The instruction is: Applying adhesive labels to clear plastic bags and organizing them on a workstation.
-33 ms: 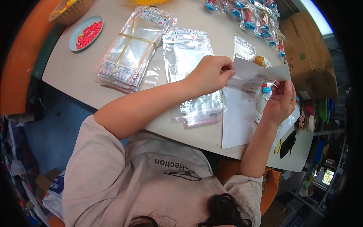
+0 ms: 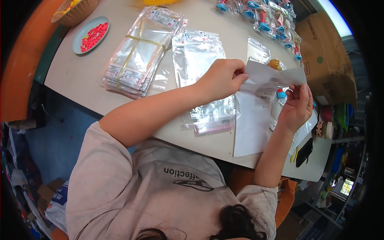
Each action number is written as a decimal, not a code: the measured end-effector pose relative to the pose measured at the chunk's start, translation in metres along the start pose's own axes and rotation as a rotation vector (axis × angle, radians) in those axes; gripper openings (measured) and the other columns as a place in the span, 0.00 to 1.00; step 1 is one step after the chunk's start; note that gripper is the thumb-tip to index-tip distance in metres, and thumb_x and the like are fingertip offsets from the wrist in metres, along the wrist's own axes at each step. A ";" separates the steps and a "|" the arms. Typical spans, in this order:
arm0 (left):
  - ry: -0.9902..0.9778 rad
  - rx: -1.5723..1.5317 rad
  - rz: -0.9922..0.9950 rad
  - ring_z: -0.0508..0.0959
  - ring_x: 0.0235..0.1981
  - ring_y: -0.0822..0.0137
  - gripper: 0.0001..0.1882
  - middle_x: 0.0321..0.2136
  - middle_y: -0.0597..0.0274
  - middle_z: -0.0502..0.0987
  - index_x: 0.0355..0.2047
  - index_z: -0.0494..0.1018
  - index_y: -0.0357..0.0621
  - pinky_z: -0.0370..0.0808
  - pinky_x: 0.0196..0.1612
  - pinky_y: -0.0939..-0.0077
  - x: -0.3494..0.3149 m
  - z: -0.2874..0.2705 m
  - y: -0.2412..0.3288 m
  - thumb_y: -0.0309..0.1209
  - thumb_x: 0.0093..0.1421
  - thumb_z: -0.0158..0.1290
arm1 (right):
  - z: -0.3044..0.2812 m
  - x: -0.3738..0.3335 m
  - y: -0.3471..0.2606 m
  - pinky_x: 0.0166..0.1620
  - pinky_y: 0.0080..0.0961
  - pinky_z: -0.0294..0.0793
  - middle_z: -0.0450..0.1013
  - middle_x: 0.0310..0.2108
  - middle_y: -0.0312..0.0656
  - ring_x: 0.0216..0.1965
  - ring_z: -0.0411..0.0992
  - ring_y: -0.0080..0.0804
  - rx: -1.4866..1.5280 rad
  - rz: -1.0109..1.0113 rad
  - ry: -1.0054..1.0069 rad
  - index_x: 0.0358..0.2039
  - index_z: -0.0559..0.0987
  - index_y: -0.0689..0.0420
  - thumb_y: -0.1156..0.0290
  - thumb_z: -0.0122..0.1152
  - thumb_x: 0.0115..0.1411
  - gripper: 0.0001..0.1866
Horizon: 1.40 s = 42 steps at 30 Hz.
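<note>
My left hand [image 2: 226, 79] pinches the upper left edge of a white paper sheet [image 2: 253, 130]. At the sheet's upper right corner, the fingers of my right hand [image 2: 298, 105] are closed on the edge. The sheet's upper part bends up off the table and faint printed patches show on it; its lower end reaches toward the table's front edge. Behind and under it lie clear plastic bags, a small brown round item [image 2: 275, 64] and a blue-and-red piece [image 2: 281, 94], all partly hidden. Left of the sheet, flat clear zip bags [image 2: 200, 60] lie beneath my left forearm.
A tied bundle of clear bags [image 2: 136, 52] lies left of centre. Farther left are a plate [image 2: 76, 45] of small red pieces and a wicker basket [image 2: 82, 14]. Bagged blue-and-red items [image 2: 264, 22] pile up far right beside a cardboard box [image 2: 326, 60]. A black object [image 2: 305, 153] sits near right.
</note>
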<state>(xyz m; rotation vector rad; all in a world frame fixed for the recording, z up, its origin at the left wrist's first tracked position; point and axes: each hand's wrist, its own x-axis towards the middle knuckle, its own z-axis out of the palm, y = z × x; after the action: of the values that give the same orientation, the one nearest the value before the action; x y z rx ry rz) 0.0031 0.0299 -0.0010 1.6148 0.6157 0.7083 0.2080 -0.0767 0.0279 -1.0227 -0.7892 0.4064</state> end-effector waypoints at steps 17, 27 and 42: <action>0.002 -0.038 -0.080 0.79 0.26 0.68 0.08 0.26 0.55 0.79 0.33 0.75 0.33 0.74 0.30 0.73 0.003 -0.001 -0.003 0.28 0.59 0.56 | 0.037 -0.024 0.011 0.36 0.19 0.76 0.79 0.42 0.40 0.37 0.78 0.25 -0.651 -0.317 -0.435 0.44 0.81 0.62 0.80 0.62 0.59 0.11; -0.076 -0.589 -0.126 0.73 0.33 0.77 0.16 0.32 0.64 0.77 0.47 0.73 0.36 0.71 0.36 0.83 0.009 -0.011 -0.007 0.33 0.63 0.53 | 0.047 -0.036 0.009 0.38 0.20 0.77 0.77 0.50 0.40 0.42 0.78 0.30 -0.792 -0.411 -0.610 0.43 0.82 0.58 0.78 0.69 0.52 0.16; 0.072 -0.129 0.133 0.76 0.36 0.69 0.18 0.39 0.57 0.78 0.49 0.73 0.38 0.73 0.37 0.77 0.004 -0.004 0.005 0.31 0.61 0.59 | 0.021 -0.012 0.007 0.44 0.15 0.71 0.78 0.39 0.36 0.39 0.74 0.19 -0.340 0.137 -0.187 0.46 0.79 0.62 0.71 0.67 0.60 0.14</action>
<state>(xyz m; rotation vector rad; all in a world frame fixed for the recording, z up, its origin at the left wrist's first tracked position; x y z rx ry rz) 0.0030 0.0341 0.0048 1.5259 0.5070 0.8895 0.1854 -0.0684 0.0232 -1.3755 -0.9803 0.5011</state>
